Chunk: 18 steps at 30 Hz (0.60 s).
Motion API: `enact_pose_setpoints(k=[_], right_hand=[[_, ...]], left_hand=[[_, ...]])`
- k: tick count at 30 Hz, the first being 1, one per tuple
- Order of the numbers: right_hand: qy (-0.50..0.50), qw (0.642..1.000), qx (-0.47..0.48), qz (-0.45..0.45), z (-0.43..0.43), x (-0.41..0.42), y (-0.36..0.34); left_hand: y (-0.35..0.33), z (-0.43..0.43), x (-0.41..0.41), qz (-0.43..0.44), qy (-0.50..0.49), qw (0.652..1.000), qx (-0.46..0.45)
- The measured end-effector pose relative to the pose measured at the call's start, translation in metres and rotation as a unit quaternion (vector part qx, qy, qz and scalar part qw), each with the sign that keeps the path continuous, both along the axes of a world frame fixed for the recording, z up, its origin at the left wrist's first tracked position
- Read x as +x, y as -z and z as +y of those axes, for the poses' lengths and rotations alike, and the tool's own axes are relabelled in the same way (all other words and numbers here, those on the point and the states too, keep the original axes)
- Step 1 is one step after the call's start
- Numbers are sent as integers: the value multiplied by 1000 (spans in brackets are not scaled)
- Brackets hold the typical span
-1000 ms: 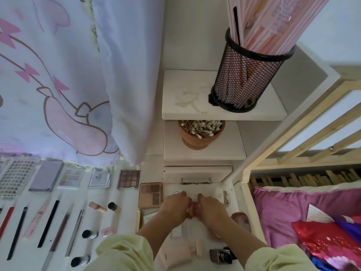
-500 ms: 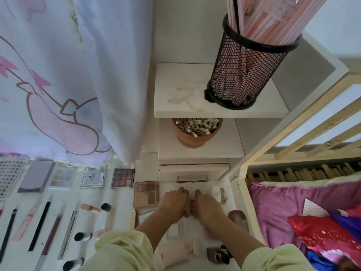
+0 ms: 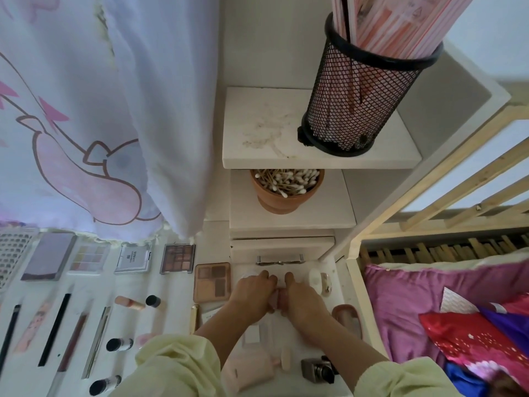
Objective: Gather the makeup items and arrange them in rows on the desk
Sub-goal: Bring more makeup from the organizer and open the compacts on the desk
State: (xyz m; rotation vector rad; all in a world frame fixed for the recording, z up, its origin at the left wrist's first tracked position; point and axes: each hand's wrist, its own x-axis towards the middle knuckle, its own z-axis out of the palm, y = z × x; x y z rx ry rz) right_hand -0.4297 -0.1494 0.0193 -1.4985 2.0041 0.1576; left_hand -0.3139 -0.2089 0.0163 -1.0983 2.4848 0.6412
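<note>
- Since the earlier frame almost nothing shifts: both hands stay pressed together at the same spot on the right of the desk (image 3: 171, 296), and only the view drifts slightly.
- Desk layout: the left side is already sorted, with a back row of palettes (image 3: 88, 257) along the curtain (image 3: 86, 110) and a nearer row of pencils and brushes (image 3: 54, 328). Small dark-capped tubes (image 3: 118, 344) lie beside them.
- The right side is still a loose cluster, including a brown palette (image 3: 212, 282), an oval pink case (image 3: 347, 319), a white compact (image 3: 315, 277) and a small camera (image 3: 317, 369).
- Left hand (image 3: 252, 296): fingers curled, pinching a small pink item (image 3: 274, 300).
- Right hand (image 3: 303, 306): fingers curled on the same item from the other side, thumbs near each other.
- The item sits between the two hands just above the desk, near the brown palette. It is too hidden to say what it is.
- Step, judged: gathering from the unsorted pile, possibly closing or separating this piece first.
- Next move, judged: free one hand and carry the item left to an open slot in a row, aligned with its neighbours. Care is needed not to nudge the tubes.
- Progress, judged: well past half.
- Writing: the silver compact (image 3: 133, 257) has dark print on its lid, too small to read.
- The pink boxes in the mesh cup (image 3: 357, 104) carry print, also unreadable.
</note>
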Motion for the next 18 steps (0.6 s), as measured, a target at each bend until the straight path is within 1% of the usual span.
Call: enact_pose_setpoints(k=[5, 10, 18], right_hand=[[9, 999, 30, -14, -5, 0, 5], [17, 998, 51, -20, -12, -1, 8], [23, 998, 46, -23, -10, -1, 11]], left_hand=[[0, -1, 0, -5, -20, 1000, 16], [-1, -1, -2, -13, -11, 1000, 8], [0, -2, 1, -4, 4, 1000, -7]])
